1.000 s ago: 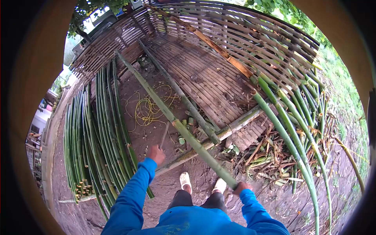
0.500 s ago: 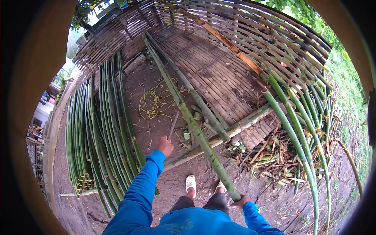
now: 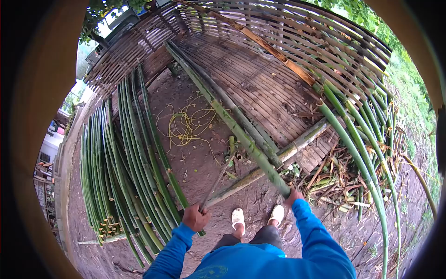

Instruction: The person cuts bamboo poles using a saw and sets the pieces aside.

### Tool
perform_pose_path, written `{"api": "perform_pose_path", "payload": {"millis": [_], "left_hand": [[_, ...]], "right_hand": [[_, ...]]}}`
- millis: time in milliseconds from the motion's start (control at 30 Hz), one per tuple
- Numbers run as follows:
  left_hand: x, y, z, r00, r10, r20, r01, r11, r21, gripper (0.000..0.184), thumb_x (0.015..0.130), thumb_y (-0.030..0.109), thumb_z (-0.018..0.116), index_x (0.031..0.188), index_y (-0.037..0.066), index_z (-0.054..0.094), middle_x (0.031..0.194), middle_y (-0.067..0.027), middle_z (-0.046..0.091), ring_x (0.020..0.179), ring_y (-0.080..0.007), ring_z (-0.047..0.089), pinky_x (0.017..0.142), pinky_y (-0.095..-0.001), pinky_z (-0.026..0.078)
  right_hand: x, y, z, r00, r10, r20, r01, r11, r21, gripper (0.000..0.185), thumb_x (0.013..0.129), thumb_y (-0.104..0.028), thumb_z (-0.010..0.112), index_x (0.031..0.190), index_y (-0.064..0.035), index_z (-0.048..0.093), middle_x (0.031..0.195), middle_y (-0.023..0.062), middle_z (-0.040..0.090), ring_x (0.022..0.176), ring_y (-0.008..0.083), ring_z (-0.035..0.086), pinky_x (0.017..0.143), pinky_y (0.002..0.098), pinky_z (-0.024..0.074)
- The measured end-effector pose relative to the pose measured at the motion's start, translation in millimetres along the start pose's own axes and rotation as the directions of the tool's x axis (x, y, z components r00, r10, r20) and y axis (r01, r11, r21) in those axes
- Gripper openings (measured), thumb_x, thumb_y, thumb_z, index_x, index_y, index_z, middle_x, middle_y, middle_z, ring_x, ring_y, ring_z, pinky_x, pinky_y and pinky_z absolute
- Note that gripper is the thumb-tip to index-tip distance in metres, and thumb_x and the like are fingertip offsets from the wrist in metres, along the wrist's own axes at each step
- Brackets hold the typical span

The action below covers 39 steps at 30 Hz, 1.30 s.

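Note:
My right hand (image 3: 293, 197) is closed on the near end of a long green bamboo pole (image 3: 241, 135). That pole slants away to the upper left, close beside a darker pole at the edge of the slatted bamboo platform (image 3: 251, 88). Lower left of the pole, my left hand (image 3: 196, 217) is wrapped round the handle of a long, thin tool (image 3: 217, 179), which looks like a blade and points up and to the right. A pale crosswise pole (image 3: 246, 180) lies on the ground under the green one.
Many green bamboo poles (image 3: 134, 162) lie side by side at the left. A yellow rope (image 3: 186, 125) is loosely coiled on the dirt. At the right are leaning poles (image 3: 357, 160) and a heap of bamboo scraps (image 3: 334, 181). A slatted fence (image 3: 297, 32) stands behind.
The held pole has shifted toward the darker pole, its near end now higher and further right. My left hand has dropped lower with the tool. My feet appear further right.

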State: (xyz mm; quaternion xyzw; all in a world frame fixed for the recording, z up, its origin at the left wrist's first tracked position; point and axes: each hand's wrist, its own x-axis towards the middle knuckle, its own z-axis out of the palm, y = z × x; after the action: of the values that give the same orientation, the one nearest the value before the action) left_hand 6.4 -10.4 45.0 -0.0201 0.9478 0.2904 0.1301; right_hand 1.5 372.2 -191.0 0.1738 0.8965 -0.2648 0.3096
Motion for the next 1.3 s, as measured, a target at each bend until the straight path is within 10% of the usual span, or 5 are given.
{"api": "perform_pose_path", "payload": {"millis": [267, 667, 1300], "left_hand": [[-21, 11, 9, 0.987, 0.076, 0.144, -0.052, 0.985, -0.164, 0.036, 0.071, 0.017, 0.073, 0.059, 0.005, 0.041, 0.047, -0.0030, 0.039, 0.045, -0.0099, 0.034, 0.042, -0.0288, 0.030], [79, 9, 98, 0.888, 0.319, 0.332, -0.331, 0.943, -0.022, 0.016, 0.073, 0.011, 0.055, 0.062, 0.002, 0.047, 0.055, -0.0191, 0.050, 0.051, -0.0380, 0.051, 0.048, -0.0442, 0.039], [85, -29, 140, 0.902, 0.288, 0.321, -0.246, 0.955, -0.165, 0.016, 0.073, 0.008, 0.052, 0.060, 0.002, 0.046, 0.052, -0.0189, 0.045, 0.044, -0.0304, 0.043, 0.045, -0.0404, 0.036]], "right_hand": [[4, 0, -24, 0.997, 0.068, -0.048, -0.067, 0.998, 0.012, 0.041, 0.060, -0.017, 0.064, 0.099, -0.0055, 0.062, 0.090, 0.0190, 0.064, 0.087, 0.0335, 0.062, 0.077, 0.0419, 0.0507], [-9, -14, -44, 0.991, 0.134, -0.008, -0.134, 0.991, 0.024, 0.037, 0.063, -0.015, 0.061, 0.099, -0.0087, 0.062, 0.099, 0.0198, 0.062, 0.094, 0.0342, 0.061, 0.082, 0.0418, 0.0497], [-7, -12, -44, 0.990, 0.142, -0.016, -0.141, 0.989, 0.037, 0.029, 0.063, -0.010, 0.059, 0.091, -0.0071, 0.064, 0.090, 0.0200, 0.064, 0.088, 0.0348, 0.062, 0.076, 0.0415, 0.0513]]}}
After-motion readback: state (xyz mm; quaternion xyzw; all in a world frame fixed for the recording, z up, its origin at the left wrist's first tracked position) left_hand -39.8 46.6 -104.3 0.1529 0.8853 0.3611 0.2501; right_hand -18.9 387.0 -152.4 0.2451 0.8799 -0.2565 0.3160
